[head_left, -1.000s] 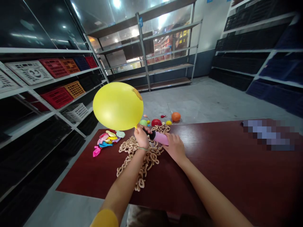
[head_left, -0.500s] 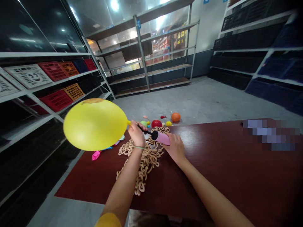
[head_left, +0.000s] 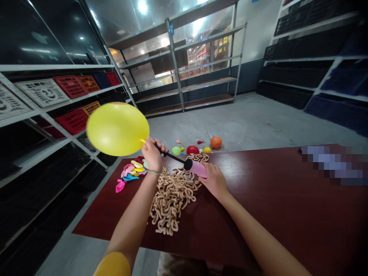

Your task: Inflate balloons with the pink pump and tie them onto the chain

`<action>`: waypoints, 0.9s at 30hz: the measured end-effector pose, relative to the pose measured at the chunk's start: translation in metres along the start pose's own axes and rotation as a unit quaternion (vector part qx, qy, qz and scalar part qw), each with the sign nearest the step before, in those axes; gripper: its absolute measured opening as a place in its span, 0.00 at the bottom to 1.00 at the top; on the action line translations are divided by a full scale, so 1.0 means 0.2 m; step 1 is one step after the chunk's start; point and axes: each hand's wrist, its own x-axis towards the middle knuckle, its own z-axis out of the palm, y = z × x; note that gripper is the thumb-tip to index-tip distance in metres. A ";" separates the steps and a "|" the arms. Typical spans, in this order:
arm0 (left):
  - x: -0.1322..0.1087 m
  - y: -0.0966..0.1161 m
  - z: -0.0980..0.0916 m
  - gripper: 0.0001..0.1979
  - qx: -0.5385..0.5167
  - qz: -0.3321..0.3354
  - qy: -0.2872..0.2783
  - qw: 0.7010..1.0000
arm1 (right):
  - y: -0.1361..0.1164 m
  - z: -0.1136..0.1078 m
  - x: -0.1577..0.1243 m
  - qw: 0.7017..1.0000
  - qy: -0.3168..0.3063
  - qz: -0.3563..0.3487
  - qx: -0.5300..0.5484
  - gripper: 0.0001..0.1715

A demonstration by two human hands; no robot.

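Observation:
A large inflated yellow balloon [head_left: 117, 129] hangs off the left side of my left hand [head_left: 153, 154], its neck pinched between my fingers. The same hand is wrapped round the black handle end of a pump. My right hand [head_left: 214, 180] grips the pink barrel [head_left: 198, 169] of that pump, and the black rod [head_left: 176, 157] shows extended between my hands. Under them lies a pile of tan, curled, string-like pieces [head_left: 175, 191]. Flat balloons in several colours [head_left: 132, 170] lie left of my left hand.
The dark red table [head_left: 258, 199] spreads below, with a pixelated patch [head_left: 330, 161] at its right. Beyond its far edge are a red balloon [head_left: 192, 150], an orange balloon [head_left: 216, 142] and a green balloon [head_left: 176, 150] on the floor. Shelves with crates [head_left: 70, 86] stand left.
My left hand has moved left and up, away from my right hand, drawing out more of the pump's rod. The yellow balloon has risen and tilted, uncovering the flat balloons.

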 end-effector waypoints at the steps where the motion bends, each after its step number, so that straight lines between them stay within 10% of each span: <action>1: 0.01 0.01 0.00 0.15 0.000 0.011 0.010 1.000 | 0.00 0.00 0.00 1.000 0.000 -0.001 0.001 0.27; 12: -0.26 -0.43 0.06 0.15 0.012 -0.075 0.078 0.994 | 0.00 -0.01 0.00 0.998 0.003 -0.002 -0.059 0.27; 23: 0.03 -0.08 -0.12 0.10 0.016 -0.046 0.096 0.994 | -0.03 0.00 -0.01 0.998 -0.013 -0.036 -0.058 0.26; 27: 0.03 -0.14 -0.10 0.10 0.014 -0.037 0.111 0.993 | -0.01 0.01 -0.01 0.997 -0.004 -0.028 -0.066 0.26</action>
